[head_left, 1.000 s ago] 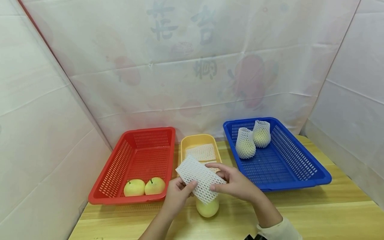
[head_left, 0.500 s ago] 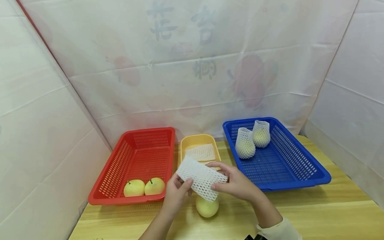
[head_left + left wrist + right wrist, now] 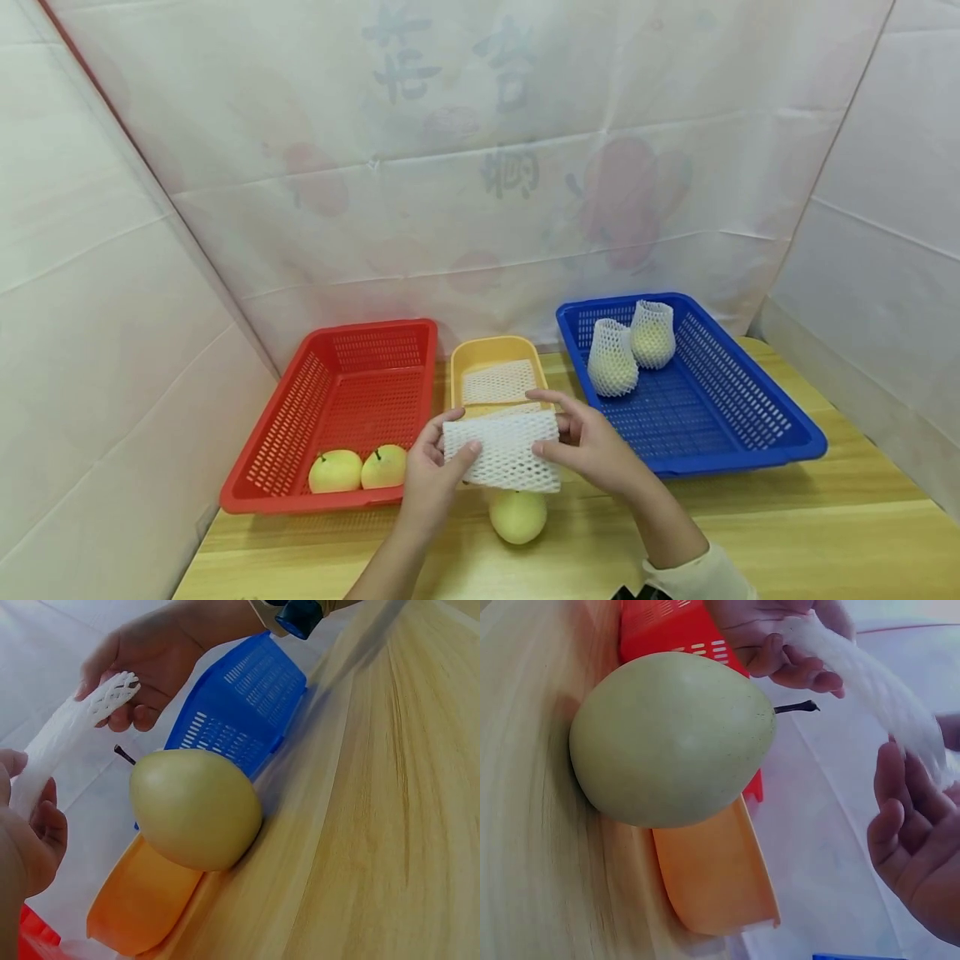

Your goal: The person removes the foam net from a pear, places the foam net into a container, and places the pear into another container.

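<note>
White foam net (image 3: 504, 452), pinched by the fingers of your left hand (image 3: 432, 475) and right hand (image 3: 597, 447), likely needs its mouth eased open evenly.

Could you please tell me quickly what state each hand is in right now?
Left hand: pinching one end of the white foam net.
Right hand: pinching the opposite end of the white foam net.

You are turning the white foam net (image 3: 502, 452) out of its earlier diagonal slant, so its long edges are now running nearly level. Your left hand (image 3: 431, 477) is shifting outward, hiding more of the red basket (image 3: 315, 502) at its near right corner. Your right hand (image 3: 591, 446) is lifting its index finger (image 3: 552, 397) higher above the net.
</note>
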`<state>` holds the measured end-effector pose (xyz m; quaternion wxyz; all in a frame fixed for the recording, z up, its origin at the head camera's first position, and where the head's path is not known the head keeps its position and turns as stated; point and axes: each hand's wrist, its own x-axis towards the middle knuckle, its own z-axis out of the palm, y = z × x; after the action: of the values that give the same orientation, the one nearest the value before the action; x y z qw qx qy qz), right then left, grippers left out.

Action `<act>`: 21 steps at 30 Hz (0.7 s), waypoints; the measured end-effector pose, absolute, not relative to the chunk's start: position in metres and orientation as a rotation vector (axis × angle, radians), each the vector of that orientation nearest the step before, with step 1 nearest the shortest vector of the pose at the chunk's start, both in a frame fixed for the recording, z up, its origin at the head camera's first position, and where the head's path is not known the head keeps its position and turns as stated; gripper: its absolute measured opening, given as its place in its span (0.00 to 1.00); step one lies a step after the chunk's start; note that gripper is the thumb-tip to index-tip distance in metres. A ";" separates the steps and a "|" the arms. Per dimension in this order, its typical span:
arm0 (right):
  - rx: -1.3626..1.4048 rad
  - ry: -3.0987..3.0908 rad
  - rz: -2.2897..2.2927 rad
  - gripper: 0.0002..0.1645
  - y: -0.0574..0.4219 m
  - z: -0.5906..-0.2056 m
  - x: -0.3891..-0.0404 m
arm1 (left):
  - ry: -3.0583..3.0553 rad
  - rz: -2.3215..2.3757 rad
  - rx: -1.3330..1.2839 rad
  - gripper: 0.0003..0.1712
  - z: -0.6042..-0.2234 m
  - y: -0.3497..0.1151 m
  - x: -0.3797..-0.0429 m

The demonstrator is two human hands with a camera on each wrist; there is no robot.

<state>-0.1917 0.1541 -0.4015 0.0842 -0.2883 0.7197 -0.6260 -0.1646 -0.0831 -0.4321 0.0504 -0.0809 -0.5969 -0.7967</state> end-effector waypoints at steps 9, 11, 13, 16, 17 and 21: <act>-0.735 2.325 -1.950 0.37 0.150 -0.404 -0.195 | -1.817 -2.354 -0.228 0.28 -0.435 -0.079 -0.167; -0.667 2.381 -1.961 0.37 0.148 -0.404 -0.196 | -1.817 -2.326 -0.226 0.30 -0.436 -0.077 -0.169; -0.597 2.424 -2.008 0.36 0.146 -0.404 -0.197 | -1.842 -2.270 -0.214 0.32 -0.436 -0.076 -0.170; -0.474 2.516 -2.084 0.34 0.142 -0.405 -0.200 | -1.915 -2.126 -0.195 0.36 -0.436 -0.075 -0.170; -0.435 2.552 -2.097 0.34 0.141 -0.405 -0.201 | -1.949 -2.069 -0.189 0.37 -0.437 -0.074 -0.169; -0.345 2.716 -2.063 0.33 0.136 -0.411 -0.207 | -2.106 -1.846 -0.185 0.39 -0.439 -0.071 -0.166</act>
<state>-0.2068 0.1363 -0.4111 -0.1428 -0.0995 0.7841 -0.5957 -0.1661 -0.0711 -0.4391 0.1667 -0.0650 -0.7400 -0.6484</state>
